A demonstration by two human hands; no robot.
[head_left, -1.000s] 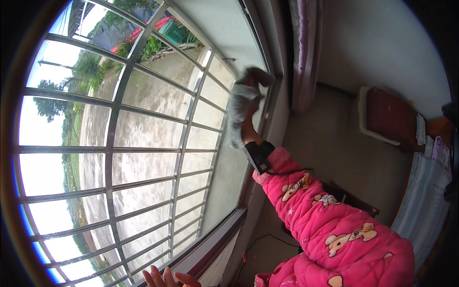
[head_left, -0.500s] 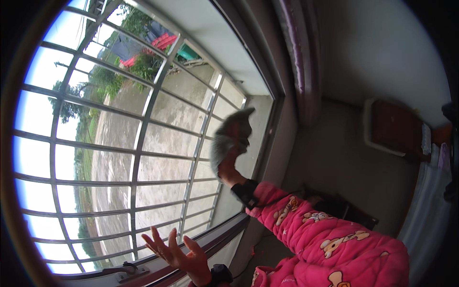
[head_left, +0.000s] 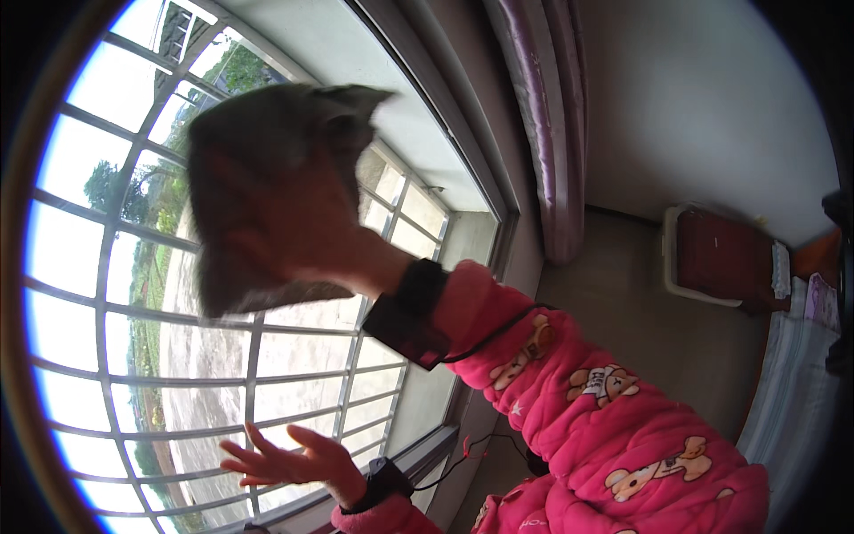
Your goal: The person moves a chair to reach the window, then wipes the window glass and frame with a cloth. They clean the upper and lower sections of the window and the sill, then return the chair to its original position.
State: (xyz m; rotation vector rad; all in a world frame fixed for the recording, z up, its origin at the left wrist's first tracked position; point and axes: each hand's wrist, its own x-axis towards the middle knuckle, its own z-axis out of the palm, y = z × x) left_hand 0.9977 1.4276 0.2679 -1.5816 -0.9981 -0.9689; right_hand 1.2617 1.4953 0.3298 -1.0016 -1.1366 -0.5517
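Observation:
My right hand [head_left: 302, 227] is raised in front of the window, on a dark grey cloth [head_left: 267, 116] that is spread out and blurred by motion. Whether the cloth touches a pane I cannot tell. The fingers lie over its near side, partly lost in shadow. Lower left, my left hand [head_left: 298, 461] is held up with its fingers spread and nothing in it, near the window's lower frame. Both wrists wear black bands with a thin cable. Metal bars [head_left: 253, 356] form a grid across the window.
A pink-purple curtain [head_left: 544, 133] hangs along the window's right side. On the floor by the wall stands a dark red case with a pale rim [head_left: 721, 258]. A striped blue-grey sheet [head_left: 783, 374] lies at the far right. Outside are trees and paved ground.
My right hand has moved up, left and closer, and the cloth has gone from bunched to spread out. My left hand has shifted slightly left, its fingers turned more sideways.

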